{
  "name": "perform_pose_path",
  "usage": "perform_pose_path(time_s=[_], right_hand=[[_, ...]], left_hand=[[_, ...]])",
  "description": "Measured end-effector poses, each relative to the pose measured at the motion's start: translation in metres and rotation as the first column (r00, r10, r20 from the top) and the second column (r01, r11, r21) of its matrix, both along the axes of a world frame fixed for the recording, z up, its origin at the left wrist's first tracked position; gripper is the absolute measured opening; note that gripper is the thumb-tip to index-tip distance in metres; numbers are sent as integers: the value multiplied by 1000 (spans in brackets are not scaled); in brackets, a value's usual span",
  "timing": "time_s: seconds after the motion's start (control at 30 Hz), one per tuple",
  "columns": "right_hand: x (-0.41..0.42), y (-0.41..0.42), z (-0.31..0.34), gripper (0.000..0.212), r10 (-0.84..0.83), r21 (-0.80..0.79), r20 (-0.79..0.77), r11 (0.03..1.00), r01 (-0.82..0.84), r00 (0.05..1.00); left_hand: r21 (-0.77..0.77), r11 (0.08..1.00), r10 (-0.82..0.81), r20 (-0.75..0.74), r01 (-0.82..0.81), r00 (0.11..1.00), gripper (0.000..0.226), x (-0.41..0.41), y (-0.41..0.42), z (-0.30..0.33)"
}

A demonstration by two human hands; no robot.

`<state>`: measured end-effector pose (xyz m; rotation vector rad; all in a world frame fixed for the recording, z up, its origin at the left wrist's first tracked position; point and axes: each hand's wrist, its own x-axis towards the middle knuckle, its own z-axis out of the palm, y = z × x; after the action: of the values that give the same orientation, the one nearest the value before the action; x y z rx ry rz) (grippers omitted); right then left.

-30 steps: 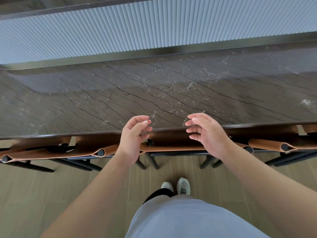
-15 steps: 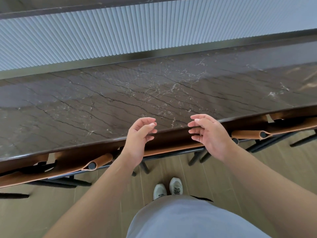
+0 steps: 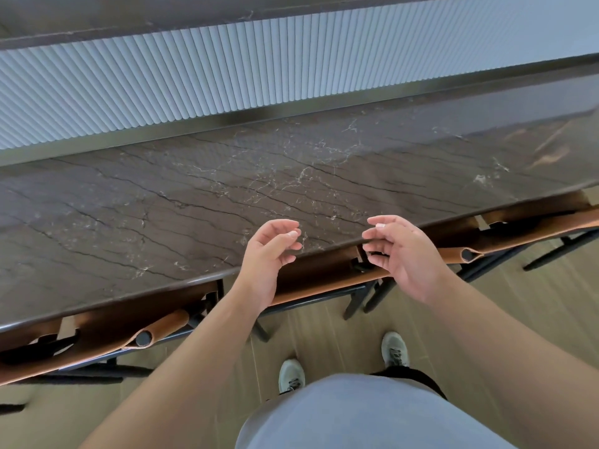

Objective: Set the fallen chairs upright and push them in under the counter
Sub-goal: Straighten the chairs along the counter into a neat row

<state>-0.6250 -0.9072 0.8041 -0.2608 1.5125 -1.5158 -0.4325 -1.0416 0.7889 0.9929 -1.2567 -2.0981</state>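
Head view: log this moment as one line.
left hand: open, empty | right hand: open, empty | tan leather chairs with black metal frames: upright, tucked under dark veined stone counter

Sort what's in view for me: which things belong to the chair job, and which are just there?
Job:
- brown leather chairs with black metal frames, tucked under the counter
- dark veined stone counter
- left hand and right hand, both holding nothing

Just there:
- ribbed pale wall panel
- wood-look floor
- pale sneakers
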Motion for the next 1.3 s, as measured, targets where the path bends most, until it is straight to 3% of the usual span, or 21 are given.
perform_pose_path(time_s=[0.67,0.9,1.17,1.23,1.3], right_hand=[[-224,89,-22,19,135,101,96,984,-144,986],[-262,124,-35,14,301,182,-38,940,-289,953],[-271,141,-56,8,516,316,-279,846,-430,810],[-267,139,-60,11,574,374,-350,810,-451,741],[-263,135,-64,19,669,463,-427,740,-488,608]], left_hand=[[14,992,119,148,-123,982,15,-212,124,-4],[88,949,288,156,-303,945,15,-242,157,-8],[-33,951,302,289,-306,908,12,-248,173,-16],[-107,961,277,369,-256,887,11,-245,173,-24],[-156,967,251,445,-202,860,12,-241,171,-33]])
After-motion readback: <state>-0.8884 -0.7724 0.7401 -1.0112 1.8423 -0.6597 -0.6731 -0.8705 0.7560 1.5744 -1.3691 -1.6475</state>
